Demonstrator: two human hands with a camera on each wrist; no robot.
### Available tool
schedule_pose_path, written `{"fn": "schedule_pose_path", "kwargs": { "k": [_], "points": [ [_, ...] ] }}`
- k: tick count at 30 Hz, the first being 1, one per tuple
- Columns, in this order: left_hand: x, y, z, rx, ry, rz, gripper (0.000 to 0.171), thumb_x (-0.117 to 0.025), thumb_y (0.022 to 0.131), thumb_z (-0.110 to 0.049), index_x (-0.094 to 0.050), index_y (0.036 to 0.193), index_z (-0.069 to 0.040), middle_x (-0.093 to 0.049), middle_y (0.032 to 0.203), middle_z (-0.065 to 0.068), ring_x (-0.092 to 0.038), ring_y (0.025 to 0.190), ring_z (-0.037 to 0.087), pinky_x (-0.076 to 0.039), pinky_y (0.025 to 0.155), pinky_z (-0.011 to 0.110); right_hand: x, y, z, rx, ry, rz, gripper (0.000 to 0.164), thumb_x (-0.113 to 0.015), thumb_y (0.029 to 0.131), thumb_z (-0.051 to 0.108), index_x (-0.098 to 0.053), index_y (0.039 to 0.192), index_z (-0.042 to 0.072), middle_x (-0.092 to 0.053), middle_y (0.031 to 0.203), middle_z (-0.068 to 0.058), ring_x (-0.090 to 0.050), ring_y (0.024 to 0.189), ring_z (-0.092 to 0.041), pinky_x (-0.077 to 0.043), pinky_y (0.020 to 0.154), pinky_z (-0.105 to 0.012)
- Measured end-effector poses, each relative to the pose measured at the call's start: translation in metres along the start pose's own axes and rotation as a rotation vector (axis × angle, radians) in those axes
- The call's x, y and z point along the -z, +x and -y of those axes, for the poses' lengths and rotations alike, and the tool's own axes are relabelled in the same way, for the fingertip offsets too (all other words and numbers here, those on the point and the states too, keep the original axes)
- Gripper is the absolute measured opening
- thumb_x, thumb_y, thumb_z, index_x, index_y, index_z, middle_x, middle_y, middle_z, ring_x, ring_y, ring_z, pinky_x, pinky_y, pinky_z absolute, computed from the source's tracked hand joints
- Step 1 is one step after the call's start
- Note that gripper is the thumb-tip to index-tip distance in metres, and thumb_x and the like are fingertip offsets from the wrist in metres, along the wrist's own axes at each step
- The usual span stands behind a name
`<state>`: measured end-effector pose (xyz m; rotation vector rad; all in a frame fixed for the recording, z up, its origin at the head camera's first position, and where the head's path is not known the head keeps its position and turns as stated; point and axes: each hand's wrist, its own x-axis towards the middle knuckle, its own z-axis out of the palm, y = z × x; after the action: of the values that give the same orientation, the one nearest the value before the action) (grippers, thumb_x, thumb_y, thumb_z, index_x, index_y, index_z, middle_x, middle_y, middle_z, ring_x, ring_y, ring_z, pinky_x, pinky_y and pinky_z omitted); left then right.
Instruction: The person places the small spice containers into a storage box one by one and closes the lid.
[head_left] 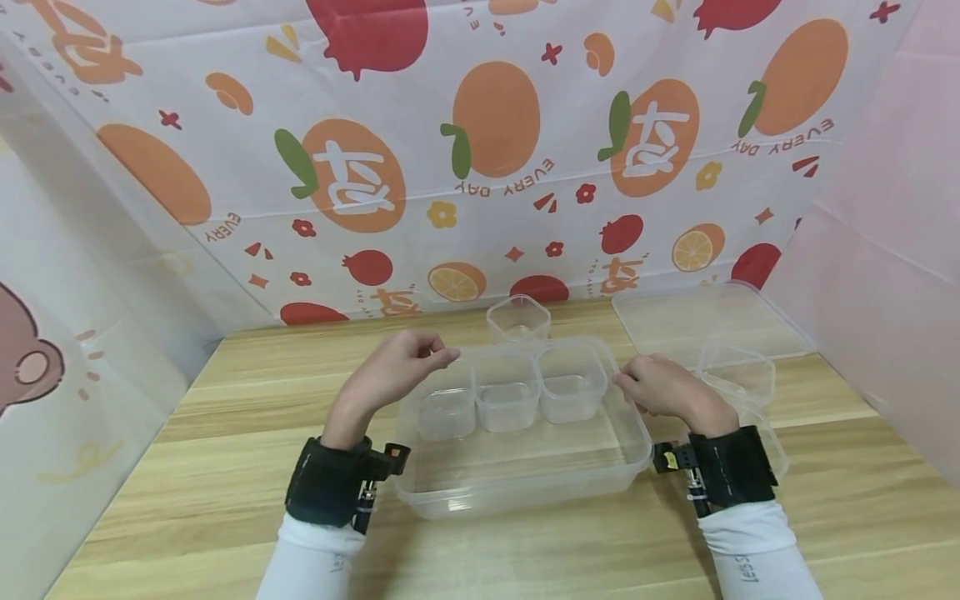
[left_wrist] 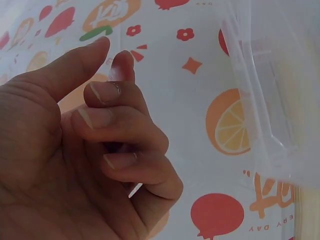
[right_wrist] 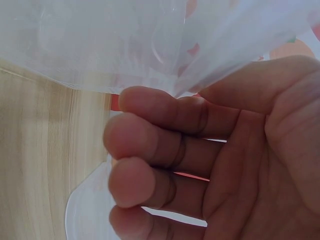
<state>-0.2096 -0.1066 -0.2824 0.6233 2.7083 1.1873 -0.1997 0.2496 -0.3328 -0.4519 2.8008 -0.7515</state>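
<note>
A large clear plastic container sits on the table, with three small clear plastic boxes in a row along its far side. My right hand pinches the container's right wall between thumb and index finger; the right wrist view shows the plastic wall meeting that pinch, the other fingers curled below it. Above the container's far left corner hovers my left hand. Its fingers are loosely curled and hold nothing, apart from the plastic at the right of the left wrist view.
Behind the container stands another small clear box. To the right, a further small box and clear lids lie near the right arm. A large flat lid lies at the back right, before the fruit-printed cloth.
</note>
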Motion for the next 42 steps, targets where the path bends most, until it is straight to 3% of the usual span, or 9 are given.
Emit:
{"fn": "schedule_pose_path", "kwargs": {
  "k": [11, 22, 33, 42],
  "points": [
    [0.008, -0.009, 0.008, 0.007, -0.012, -0.038, 0.023, -0.063, 0.102, -0.017, -0.063, 0.083, -0.004, -0.037, 0.067, 0.001, -0.038, 0.063, 0.021, -0.03, 0.059, 0.033, 0.0, 0.0, 0.002, -0.006, -0.005, -0.006, 0.035, -0.051, 0.105, 0.013, -0.062, 0.073, 0.006, -0.043, 0.054, 0.002, -0.037, 0.048, -0.013, -0.033, 0.051, -0.029],
    [0.016, -0.017, 0.017, 0.057, -0.02, -0.073, 0.023, -0.062, 0.103, -0.02, -0.062, 0.085, -0.004, -0.039, 0.069, 0.003, -0.041, 0.067, 0.022, -0.032, 0.06, 0.033, 0.0, 0.001, 0.004, 0.004, -0.016, -0.008, 0.038, -0.051, 0.105, 0.014, -0.06, 0.069, 0.009, -0.043, 0.053, 0.002, -0.036, 0.048, -0.013, -0.033, 0.051, -0.029],
    [0.011, -0.026, 0.03, 0.084, -0.04, -0.09, 0.027, -0.062, 0.103, -0.02, -0.062, 0.088, 0.002, -0.037, 0.066, 0.001, -0.039, 0.064, 0.02, -0.03, 0.058, 0.031, -0.001, 0.001, 0.002, -0.001, -0.004, -0.001, 0.039, -0.05, 0.105, 0.014, -0.059, 0.068, 0.007, -0.042, 0.053, 0.002, -0.036, 0.047, -0.012, -0.034, 0.051, -0.03],
    [0.016, -0.03, 0.033, 0.074, -0.032, -0.123, 0.027, -0.061, 0.103, -0.023, -0.061, 0.086, -0.002, -0.036, 0.066, -0.001, -0.037, 0.062, 0.019, -0.029, 0.056, 0.031, -0.001, -0.002, 0.001, 0.013, 0.003, -0.018, 0.041, -0.049, 0.105, 0.014, -0.055, 0.065, 0.009, -0.042, 0.053, 0.003, -0.036, 0.047, -0.012, -0.034, 0.052, -0.03]
  ]
}}
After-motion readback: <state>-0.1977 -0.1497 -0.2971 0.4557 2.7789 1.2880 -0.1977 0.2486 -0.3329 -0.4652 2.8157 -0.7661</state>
